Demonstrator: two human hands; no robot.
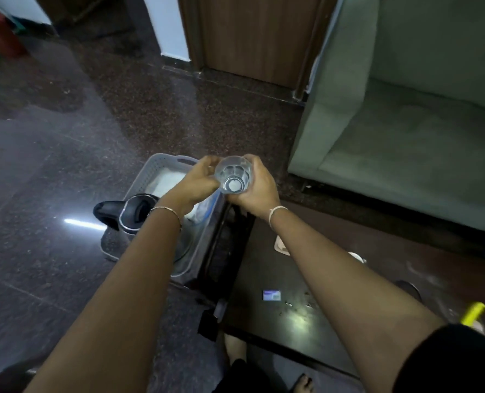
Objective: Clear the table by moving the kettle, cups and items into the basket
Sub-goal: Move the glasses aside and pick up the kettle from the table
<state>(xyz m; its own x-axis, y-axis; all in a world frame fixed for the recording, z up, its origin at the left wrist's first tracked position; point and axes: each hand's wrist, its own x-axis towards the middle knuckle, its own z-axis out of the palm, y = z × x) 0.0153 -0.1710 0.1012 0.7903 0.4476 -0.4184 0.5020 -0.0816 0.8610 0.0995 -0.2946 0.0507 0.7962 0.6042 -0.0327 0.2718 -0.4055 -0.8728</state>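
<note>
A clear glass cup (233, 174) is held between my left hand (197, 181) and my right hand (255, 188), its mouth facing the camera, above the right side of the grey basket (157, 165). The basket stands on the floor left of the dark table (264, 265). A steel kettle with a black handle (135, 212) sits in the basket's near end, partly hidden by my left forearm. Something white (166, 182) lies in the basket's far part.
On the table lie a small card (271, 295), a pale small tray (281, 246), a white object (357, 257) behind my right forearm and a yellow item (473, 312) at the right. A green sofa (405, 123) stands beyond. Polished stone floor spreads left.
</note>
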